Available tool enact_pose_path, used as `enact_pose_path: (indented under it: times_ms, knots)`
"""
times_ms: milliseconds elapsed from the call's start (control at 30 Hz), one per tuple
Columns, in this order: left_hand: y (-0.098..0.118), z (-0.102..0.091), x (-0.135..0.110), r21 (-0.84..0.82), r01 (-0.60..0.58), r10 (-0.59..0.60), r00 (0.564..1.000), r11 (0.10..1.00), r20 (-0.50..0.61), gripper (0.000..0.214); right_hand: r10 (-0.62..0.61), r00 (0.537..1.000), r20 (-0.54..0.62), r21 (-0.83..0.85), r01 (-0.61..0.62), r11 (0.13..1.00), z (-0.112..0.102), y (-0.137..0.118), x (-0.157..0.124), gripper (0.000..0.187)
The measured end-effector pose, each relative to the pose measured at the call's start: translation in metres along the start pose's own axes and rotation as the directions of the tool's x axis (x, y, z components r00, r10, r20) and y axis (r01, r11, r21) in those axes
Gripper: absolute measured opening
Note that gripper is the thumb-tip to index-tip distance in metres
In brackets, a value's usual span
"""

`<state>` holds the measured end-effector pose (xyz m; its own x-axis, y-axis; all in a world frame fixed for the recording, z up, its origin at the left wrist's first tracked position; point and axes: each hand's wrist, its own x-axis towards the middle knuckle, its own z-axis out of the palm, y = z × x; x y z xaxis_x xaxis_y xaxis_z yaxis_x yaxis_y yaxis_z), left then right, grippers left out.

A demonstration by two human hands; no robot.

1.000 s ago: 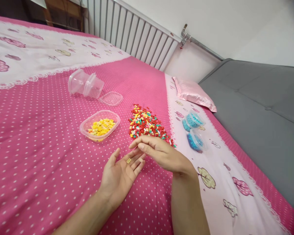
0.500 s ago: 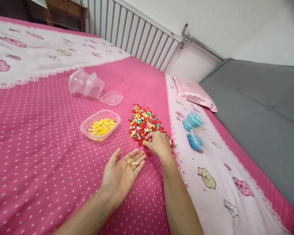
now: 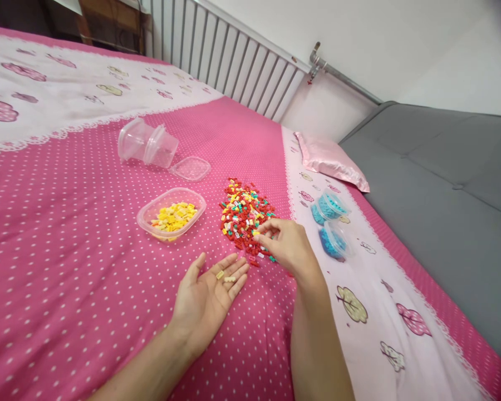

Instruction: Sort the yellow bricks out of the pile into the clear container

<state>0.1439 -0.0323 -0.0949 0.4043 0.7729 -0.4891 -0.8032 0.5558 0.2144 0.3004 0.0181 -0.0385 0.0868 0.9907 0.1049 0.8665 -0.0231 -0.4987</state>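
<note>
My left hand [image 3: 206, 301] lies palm up with its fingers stretched out. A small yellow toy brick [image 3: 220, 274] and some pale cream brick pieces [image 3: 230, 279] rest on its fingers. My right hand [image 3: 286, 242] pinches a small yellow brick [image 3: 256, 233] at its fingertips, over the lower right of a pile of toy bricks [image 3: 244, 214]. Red bricks dominate the pile, mixed with yellow, white, pink and teal ones; my right hand hides part of it. Left of the pile stands a clear plastic tub [image 3: 143, 221] with yellow bricks [image 3: 174, 216] inside.
Stacked clear tubs [image 3: 148, 143] lie on their side behind, beside a clear lid [image 3: 191, 168]. To the right stand tubs of blue bricks [image 3: 332, 239] and light blue bricks [image 3: 328, 207]. A pink pillow [image 3: 332, 160] rests near the grey headboard [image 3: 438, 184] on the dotted bedspread [image 3: 87, 278].
My right hand has moved a little to the right, and its pinching fingers now show a yellow brick between them. My left hand and the bricks on it have stayed put.
</note>
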Motion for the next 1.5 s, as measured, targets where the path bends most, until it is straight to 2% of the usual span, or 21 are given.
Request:
enact_pose_path:
  times_ms: [167,300,333,400,500,567,633,767,833,1000,1100,1200,1333,1500]
  knots:
    - [0.000,-0.001,0.000,-0.006,0.006,-0.006,1.000,1.000,0.013,0.055,-0.125,0.989,0.079,0.225,0.104,0.969,-0.019,-0.017,-0.020,0.009]
    - [0.000,-0.001,0.000,-0.010,0.001,-0.001,1.000,1.000,0.018,0.055,-0.172,0.969,0.179,0.273,0.119,0.955,-0.025,-0.022,-0.028,0.012]
    - [0.000,-0.001,0.000,-0.011,0.002,-0.002,1.000,1.000,0.015,0.055,-0.153,0.977,0.150,0.253,0.112,0.961,-0.024,-0.019,-0.026,0.014]
    - [0.000,-0.001,0.000,-0.011,0.001,-0.001,1.000,1.000,0.004,0.055,-0.076,0.997,0.001,0.168,0.075,0.983,-0.022,-0.009,-0.019,0.016]
    - [0.000,0.000,0.001,-0.011,-0.009,0.009,1.000,1.000,-0.009,0.054,0.056,0.967,-0.249,-0.016,-0.062,0.998,-0.015,0.011,-0.002,0.021]
    - [0.000,-0.001,0.001,-0.012,-0.013,0.013,1.000,1.000,-0.009,0.053,0.131,0.950,-0.284,-0.095,-0.164,0.982,-0.006,0.024,0.009,0.024]
    - [-0.001,-0.001,0.001,-0.011,-0.015,0.015,1.000,1.000,-0.012,0.053,0.182,0.949,-0.258,-0.128,-0.220,0.967,0.004,0.035,0.019,0.028]
    - [-0.001,0.000,0.000,-0.006,-0.017,0.017,0.999,1.000,-0.028,0.054,0.135,0.981,-0.138,-0.143,-0.155,0.978,0.026,0.049,0.033,0.027]
    - [-0.001,0.000,0.000,-0.007,-0.018,0.018,0.999,1.000,-0.035,0.054,0.144,0.983,-0.118,-0.175,-0.163,0.971,0.033,0.053,0.036,0.023]
    - [-0.001,0.000,0.002,-0.016,-0.019,0.019,0.999,1.000,-0.038,0.053,0.343,0.932,-0.121,-0.235,-0.362,0.902,0.031,0.055,0.035,0.020]
    - [-0.001,0.000,0.003,-0.014,-0.017,0.017,0.999,1.000,-0.039,0.053,0.412,0.904,-0.117,-0.262,-0.428,0.865,0.026,0.054,0.031,0.022]
    - [-0.001,0.000,0.003,-0.013,-0.016,0.015,0.999,1.000,-0.037,0.053,0.409,0.903,-0.134,-0.278,-0.430,0.859,0.024,0.055,0.030,0.022]
    - [-0.001,-0.001,0.002,-0.015,-0.019,0.018,0.999,1.000,-0.028,0.053,0.338,0.929,-0.149,-0.257,-0.366,0.894,0.026,0.055,0.032,0.022]
    - [-0.001,-0.001,0.001,-0.007,-0.015,0.014,0.999,1.000,-0.033,0.052,0.323,0.939,-0.114,-0.247,-0.342,0.907,0.032,0.055,0.035,0.018]
